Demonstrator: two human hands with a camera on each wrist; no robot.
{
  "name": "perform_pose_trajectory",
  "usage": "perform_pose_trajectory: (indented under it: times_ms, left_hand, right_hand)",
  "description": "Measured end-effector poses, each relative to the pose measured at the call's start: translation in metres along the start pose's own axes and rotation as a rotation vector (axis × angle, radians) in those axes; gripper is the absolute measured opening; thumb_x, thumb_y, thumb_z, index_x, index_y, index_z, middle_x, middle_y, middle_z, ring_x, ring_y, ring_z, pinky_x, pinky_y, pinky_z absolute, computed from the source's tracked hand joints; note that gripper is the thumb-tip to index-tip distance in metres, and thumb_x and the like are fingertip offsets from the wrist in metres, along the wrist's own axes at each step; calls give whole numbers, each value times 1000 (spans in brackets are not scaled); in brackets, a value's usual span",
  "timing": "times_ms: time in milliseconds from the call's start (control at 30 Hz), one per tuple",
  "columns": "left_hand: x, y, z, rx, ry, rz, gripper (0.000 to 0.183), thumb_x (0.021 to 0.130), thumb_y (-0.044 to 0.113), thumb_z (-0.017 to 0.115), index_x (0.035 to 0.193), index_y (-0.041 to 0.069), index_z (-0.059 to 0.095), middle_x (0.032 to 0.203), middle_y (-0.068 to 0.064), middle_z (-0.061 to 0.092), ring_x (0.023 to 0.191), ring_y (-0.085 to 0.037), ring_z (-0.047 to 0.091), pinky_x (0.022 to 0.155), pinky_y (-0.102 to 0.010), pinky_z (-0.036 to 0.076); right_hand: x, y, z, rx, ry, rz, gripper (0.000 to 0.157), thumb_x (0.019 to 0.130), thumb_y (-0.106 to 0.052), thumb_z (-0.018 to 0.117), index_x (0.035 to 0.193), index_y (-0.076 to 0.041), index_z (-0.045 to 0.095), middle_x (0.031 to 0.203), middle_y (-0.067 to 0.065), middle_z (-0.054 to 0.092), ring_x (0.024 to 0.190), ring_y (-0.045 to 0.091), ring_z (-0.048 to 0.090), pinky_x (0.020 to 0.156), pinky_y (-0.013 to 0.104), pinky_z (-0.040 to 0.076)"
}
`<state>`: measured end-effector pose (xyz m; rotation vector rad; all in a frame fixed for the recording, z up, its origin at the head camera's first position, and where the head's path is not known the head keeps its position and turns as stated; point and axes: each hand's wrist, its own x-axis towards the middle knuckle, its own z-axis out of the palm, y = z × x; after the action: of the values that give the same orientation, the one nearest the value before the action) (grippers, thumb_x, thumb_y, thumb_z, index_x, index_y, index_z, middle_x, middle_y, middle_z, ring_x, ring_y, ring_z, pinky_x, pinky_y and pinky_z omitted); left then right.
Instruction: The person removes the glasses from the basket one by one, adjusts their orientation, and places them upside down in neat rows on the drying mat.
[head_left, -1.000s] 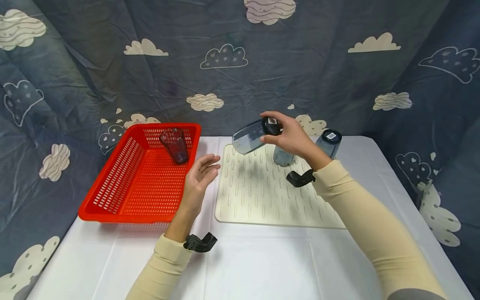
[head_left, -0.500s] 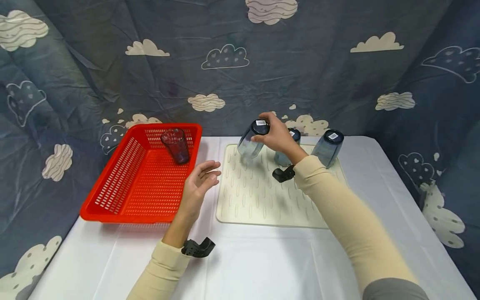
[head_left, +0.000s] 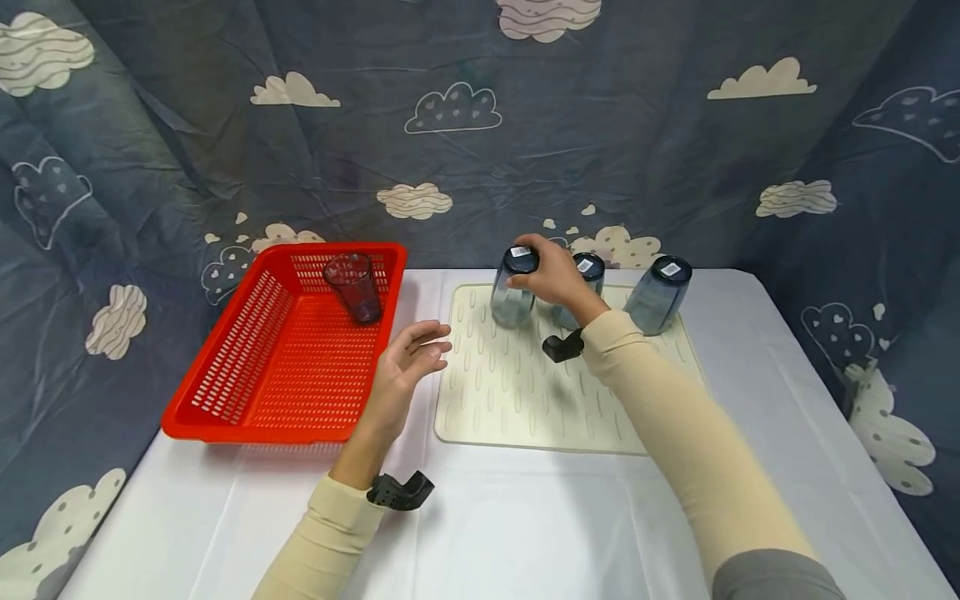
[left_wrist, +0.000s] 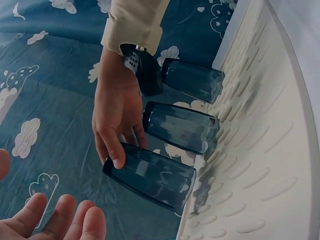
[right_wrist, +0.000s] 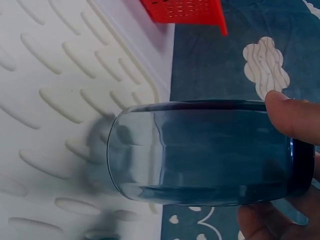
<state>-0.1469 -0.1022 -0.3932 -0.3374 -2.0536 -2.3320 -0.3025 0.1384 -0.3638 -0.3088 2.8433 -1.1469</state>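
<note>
My right hand (head_left: 557, 273) grips a blue-tinted drinking glass (head_left: 512, 302) near its labelled base, thumb and fingers on opposite sides. This glass is upside down over the back left of a cream ridged drying mat (head_left: 491, 400). In the right wrist view its rim is close to the mat; I cannot tell whether they touch. Two similar glasses, the middle one (head_left: 589, 268) partly behind my hand and the right one (head_left: 658, 296), stand inverted on the mat. Between basket and mat, my left hand (head_left: 399, 371) hovers with loosely bent fingers, holding nothing.
A red perforated basket (head_left: 281, 435) sits at the left of the white-covered table (head_left: 517, 525). One dark tinted glass (head_left: 354, 290) leans inside its back right corner. A dark cloud-patterned cloth (head_left: 450, 167) hangs behind the table.
The glass in my right hand has turned from tilted sideways to nearly upright, base up, and has come down toward the mat. My left hand has hardly moved.
</note>
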Motion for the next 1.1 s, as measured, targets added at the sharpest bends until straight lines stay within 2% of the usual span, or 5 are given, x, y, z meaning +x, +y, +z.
perform_pose_trajectory:
  times_ms: [133, 333, 600, 833, 1100]
  left_hand:
    - [0, -2, 2, -10, 7, -6, 42, 95, 5, 52, 135, -6, 47, 137, -31, 50, 113, -22, 61, 90, -25, 54]
    - [-1, -4, 2, -4, -8, -20, 42, 96, 6, 51, 136, -5, 47, 138, -28, 51, 109, -12, 62, 91, -27, 54]
    - [-1, -5, 2, 9, 0, -16, 42, 95, 6, 51, 135, -6, 47, 134, -25, 54, 108, -15, 65, 84, -24, 55]
    - [1, -6, 1, 18, -9, -18, 43, 95, 5, 51, 137, -7, 46, 137, -32, 51, 107, -11, 64, 87, -24, 53]
    - [-2, -6, -3, 17, -20, -31, 44, 95, 4, 51, 138, -5, 46, 138, -31, 52, 106, -8, 64, 87, -26, 54]
  right_hand:
    - [1, 3, 2, -16, 3, -4, 71, 86, -24, 77, 148, -15, 42, 145, 16, 52, 124, 36, 55, 102, 51, 45]
    - [1, 6, 7, -10, 21, -1, 71, 87, -22, 76, 149, -14, 42, 145, 17, 52, 126, 37, 54, 105, 52, 43]
    - [2, 5, 15, 1, 17, -13, 70, 86, -22, 77, 148, -14, 44, 148, 16, 51, 130, 36, 54, 107, 50, 44]
    - [4, 5, 19, -4, 36, 20, 70, 86, -25, 77, 148, -17, 45, 149, 15, 49, 133, 38, 50, 109, 51, 43]
    - [7, 6, 26, 25, 36, 30, 70, 87, -26, 75, 149, -18, 44, 151, 13, 48, 135, 39, 45, 109, 52, 41]
